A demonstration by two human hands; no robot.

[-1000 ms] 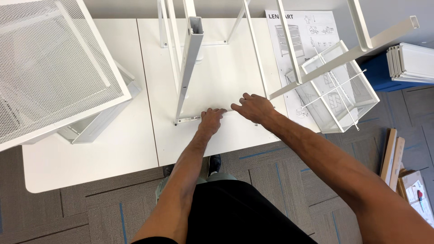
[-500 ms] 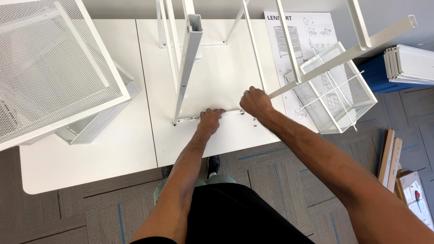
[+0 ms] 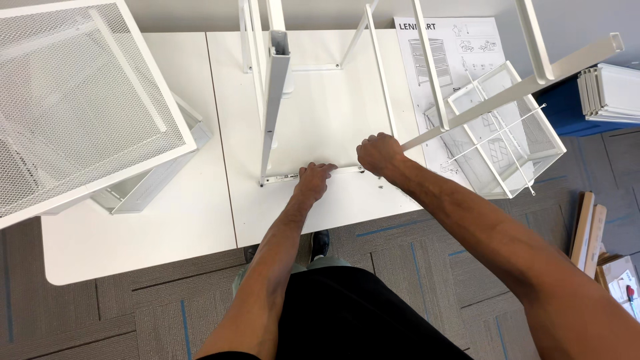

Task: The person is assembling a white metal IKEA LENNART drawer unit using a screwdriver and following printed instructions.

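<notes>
Floor: grey carpet tiles (image 3: 167, 313) with blue stripes, wood strips (image 3: 587, 230) at right.
Left hand: left hand (image 3: 313, 181) lay flat on the low crossbar of the white metal frame (image 3: 270, 113), fingers spread, gripping nothing.
Right hand: right hand (image 3: 379, 153) was fisted around a slanted white frame bar (image 3: 507, 93).
Frame location: stood on the white table (image 3: 187, 220), near its front edge.
Table, further back: mesh panel (image 3: 73, 100) at left, wire basket (image 3: 507, 133) and instruction sheet (image 3: 447, 53) at right.
Far: grey wall; stacked white panels (image 3: 610, 93) on something blue.
</notes>
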